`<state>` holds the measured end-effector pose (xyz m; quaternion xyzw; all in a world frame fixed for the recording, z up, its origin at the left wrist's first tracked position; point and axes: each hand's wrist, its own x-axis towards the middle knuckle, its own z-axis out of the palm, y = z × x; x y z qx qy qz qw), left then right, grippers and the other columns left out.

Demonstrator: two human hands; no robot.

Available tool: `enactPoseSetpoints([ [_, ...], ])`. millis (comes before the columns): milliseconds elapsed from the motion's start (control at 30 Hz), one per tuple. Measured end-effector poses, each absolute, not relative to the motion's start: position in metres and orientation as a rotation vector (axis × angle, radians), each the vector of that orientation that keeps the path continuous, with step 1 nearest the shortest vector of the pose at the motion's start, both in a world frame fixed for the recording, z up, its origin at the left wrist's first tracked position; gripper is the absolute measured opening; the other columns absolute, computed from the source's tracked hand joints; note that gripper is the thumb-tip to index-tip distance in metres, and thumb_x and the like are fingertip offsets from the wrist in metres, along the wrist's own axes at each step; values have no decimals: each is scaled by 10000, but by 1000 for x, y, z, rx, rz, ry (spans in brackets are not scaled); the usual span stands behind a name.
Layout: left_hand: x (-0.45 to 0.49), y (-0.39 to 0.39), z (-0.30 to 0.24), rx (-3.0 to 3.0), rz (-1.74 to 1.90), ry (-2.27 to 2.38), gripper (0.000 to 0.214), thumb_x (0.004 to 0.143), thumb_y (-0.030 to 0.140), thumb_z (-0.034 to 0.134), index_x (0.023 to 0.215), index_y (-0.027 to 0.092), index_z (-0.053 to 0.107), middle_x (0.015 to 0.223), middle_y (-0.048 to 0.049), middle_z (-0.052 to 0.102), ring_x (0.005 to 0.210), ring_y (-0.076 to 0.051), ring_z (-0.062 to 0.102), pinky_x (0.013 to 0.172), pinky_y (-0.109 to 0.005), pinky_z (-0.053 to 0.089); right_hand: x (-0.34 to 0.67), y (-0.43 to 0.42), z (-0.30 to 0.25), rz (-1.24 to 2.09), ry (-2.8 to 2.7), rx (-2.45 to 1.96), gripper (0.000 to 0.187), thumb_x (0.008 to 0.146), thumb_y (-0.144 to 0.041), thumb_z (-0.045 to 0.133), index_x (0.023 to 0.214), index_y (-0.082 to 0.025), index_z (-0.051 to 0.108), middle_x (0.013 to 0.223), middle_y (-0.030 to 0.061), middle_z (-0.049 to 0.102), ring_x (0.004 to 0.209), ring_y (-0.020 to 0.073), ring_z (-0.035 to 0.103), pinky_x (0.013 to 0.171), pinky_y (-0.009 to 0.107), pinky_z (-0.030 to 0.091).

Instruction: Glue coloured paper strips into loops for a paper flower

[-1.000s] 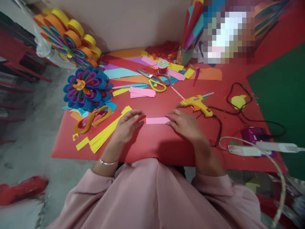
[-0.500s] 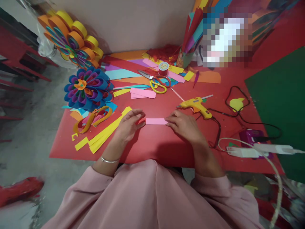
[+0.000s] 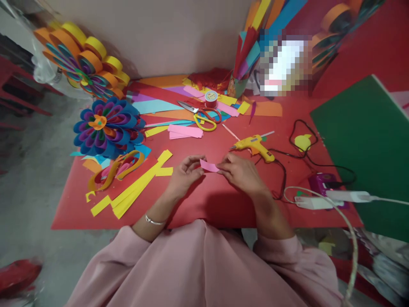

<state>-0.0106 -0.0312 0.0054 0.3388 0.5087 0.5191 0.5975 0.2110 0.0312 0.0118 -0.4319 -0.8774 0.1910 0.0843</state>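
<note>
A short pink paper strip stretches between my two hands just above the red tabletop, bowed slightly in the middle. My right hand pinches its right end between thumb and fingers. At the other end, my left hand has its fingers curled, with the strip's edge between fingertips and thumb. Yellow paper strips lie beside my left wrist. Beyond my hands is a small stack of pink strips. A yellow glue gun lies past my right hand, its nozzle pointing left.
Scissors and a red thread spool lie among coloured paper at the back. A blue-purple paper flower and an orange-yellow one stand left. Black cord, a white power plug and a green board are on the right.
The pink strip was flat and straight; now it is bowed and tilted, with my hands closer together. The whole view has shifted slightly.
</note>
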Motion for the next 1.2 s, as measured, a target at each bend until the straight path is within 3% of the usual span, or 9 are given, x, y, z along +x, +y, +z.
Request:
enactPoseSetpoints([
  [133,4,-28,3,1103,1193,1329,375,845,342,818,1188,221,726,1207,-95,753,1005,-207,736,939,-396,620,211,32,14,540,-2689,-1318,248,1028,-386,639,1193,-314,808,986,61,672,916,196,599,658,317,275],
  [267,9,-21,-1,1517,1185,1401,305,922,342,748,1209,238,739,1188,-91,762,1092,-225,717,1043,-430,567,210,32,14,495,-2746,-1326,315,1068,-421,547,1241,-304,783,951,64,678,872,197,592,655,319,263],
  [433,6,-13,-10,1746,1166,1444,327,971,398,673,1251,239,730,1173,-106,724,1092,-221,692,988,-404,571,201,31,6,440,-2764,-1364,381,1100,-396,436,1263,-292,764,942,77,693,830,201,598,629,333,244],
  [567,3,-10,-13,1733,1153,1468,355,971,436,666,1268,251,725,1155,-102,723,1051,-214,692,959,-390,574,208,33,6,423,-2654,-1307,391,1103,-423,432,1246,-291,771,942,63,726,882,206,636,674,325,327],
  [667,4,-9,-14,1751,1144,1456,347,966,448,662,1242,252,739,1140,-103,731,1024,-213,696,934,-376,575,229,41,11,277,-2344,-1467,431,1109,-416,395,1157,-261,795,1029,77,754,980,221,651,821,329,414],
  [767,5,-9,-16,1806,1136,1444,342,954,451,673,1214,244,753,1116,-107,742,1008,-220,704,929,-381,572,251,51,16,40,-2035,-1775,457,1082,-448,421,1256,-189,755,1111,150,738,1038,297,630,885,395,438],
  [900,6,-8,-19,1839,1109,1446,359,953,461,667,1233,252,747,1152,-113,751,1056,-238,706,964,-404,563,262,57,19,-30,-1944,-1884,577,987,-567,563,1351,-138,692,1174,212,717,1075,373,608,903,476,454],
  [1067,6,-8,-19,1842,1096,1469,373,963,468,650,1245,241,739,1152,-118,759,1053,-242,708,959,-407,561,244,43,19,333,-2099,-1519,318,991,-345,509,1020,-239,808,987,74,797,912,233,696,847,348,495],
  [1200,5,-9,-21,1889,1131,1451,356,977,439,663,1256,228,729,1151,-113,759,1054,-227,711,956,-388,562,228,35,16,472,-2398,-1472,289,895,-276,578,1014,-267,841,946,34,831,865,217,731,751,316,470],
])
